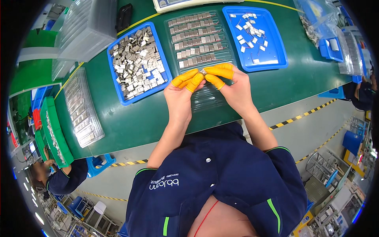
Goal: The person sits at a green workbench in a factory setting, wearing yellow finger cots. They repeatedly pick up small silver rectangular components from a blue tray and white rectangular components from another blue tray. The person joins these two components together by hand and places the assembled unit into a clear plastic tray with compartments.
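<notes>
Yellow finger cots cover several fingers of both hands. My left hand (181, 89) and my right hand (233, 85) meet over the near end of a clear plastic tray (170, 41). Pinched between their fingertips is a small silvery part (203, 72), mostly hidden by the fingers. Rows of small grey block-shaped parts (199, 38) with thin wires lie in the clear tray. To the left, a blue tray (168, 76) holds a heap of small silver and white blocks (136, 59). On the right, another blue tray (276, 47) contains scattered white pieces with thin wires (252, 29).
Stacked clear trays (85, 33) stand at the back left of the green table (130, 122), near a filled clear tray (83, 108). A green bin (53, 128) is farther left. Other people sit at both ends. Bagged items (316, 19) lie far right.
</notes>
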A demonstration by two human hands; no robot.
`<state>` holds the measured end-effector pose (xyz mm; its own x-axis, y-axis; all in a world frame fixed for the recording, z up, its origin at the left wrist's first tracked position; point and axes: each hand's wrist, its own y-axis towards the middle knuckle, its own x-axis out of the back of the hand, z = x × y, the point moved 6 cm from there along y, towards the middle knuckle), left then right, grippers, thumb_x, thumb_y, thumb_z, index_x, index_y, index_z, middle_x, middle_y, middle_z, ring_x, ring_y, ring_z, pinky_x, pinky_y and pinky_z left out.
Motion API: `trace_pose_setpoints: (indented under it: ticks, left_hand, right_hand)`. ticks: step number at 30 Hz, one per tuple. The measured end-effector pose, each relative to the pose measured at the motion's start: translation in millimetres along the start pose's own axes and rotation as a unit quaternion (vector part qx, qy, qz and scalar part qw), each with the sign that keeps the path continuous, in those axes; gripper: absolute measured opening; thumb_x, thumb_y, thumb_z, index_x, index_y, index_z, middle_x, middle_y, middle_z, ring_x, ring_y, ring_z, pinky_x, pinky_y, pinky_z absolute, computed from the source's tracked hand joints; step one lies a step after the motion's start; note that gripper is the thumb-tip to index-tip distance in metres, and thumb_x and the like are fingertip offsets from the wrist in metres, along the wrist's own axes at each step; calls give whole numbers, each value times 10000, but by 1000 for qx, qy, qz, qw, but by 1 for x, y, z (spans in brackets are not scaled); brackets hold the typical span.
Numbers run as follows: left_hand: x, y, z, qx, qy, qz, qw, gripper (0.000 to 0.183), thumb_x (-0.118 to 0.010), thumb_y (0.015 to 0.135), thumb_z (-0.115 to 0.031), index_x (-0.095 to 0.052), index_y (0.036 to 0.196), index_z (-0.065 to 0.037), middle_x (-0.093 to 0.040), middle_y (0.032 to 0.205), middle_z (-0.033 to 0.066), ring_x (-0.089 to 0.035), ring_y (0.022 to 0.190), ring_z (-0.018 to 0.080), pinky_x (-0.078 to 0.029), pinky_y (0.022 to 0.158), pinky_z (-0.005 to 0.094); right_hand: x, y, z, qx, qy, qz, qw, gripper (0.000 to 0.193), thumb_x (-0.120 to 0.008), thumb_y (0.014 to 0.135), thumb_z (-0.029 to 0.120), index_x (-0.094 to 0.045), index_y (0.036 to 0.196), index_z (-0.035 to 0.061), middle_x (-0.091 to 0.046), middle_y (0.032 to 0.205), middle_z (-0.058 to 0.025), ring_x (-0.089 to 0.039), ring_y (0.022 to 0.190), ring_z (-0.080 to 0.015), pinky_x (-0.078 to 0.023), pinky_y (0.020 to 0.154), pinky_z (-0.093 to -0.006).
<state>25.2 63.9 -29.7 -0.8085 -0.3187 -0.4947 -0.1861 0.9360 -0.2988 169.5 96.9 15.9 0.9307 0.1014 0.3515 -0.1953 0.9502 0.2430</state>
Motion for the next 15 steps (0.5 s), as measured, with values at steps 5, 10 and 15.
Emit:
trace_pose_setpoints:
  ticks: [5,10,15]
  left_hand:
    - [-3,-2,1,-27,7,10,1000,201,-639,795,31,-619,993,63,-655,926,142,-657,780,205,-550,720,285]
    - [-3,-4,8,-34,-5,21,999,220,-647,789,28,-613,1003,65,-655,929,150,-659,792,218,-552,718,287]
    - [0,-1,11,1,-19,55,998,245,-635,805,12,-598,1043,58,-650,955,150,-657,816,226,-551,725,292]
  right_hand:
    - [5,0,1,-8,17,-5,1000,203,-701,705,50,-699,907,62,-673,876,-68,-609,848,-229,-465,787,-308]
    - [11,3,6,89,-93,-34,991,170,-716,703,103,-709,873,99,-679,841,-30,-604,837,-224,-430,861,-342]
    - [12,5,7,109,-74,-27,991,155,-729,688,119,-707,841,106,-670,839,-16,-594,831,-211,-404,899,-384]
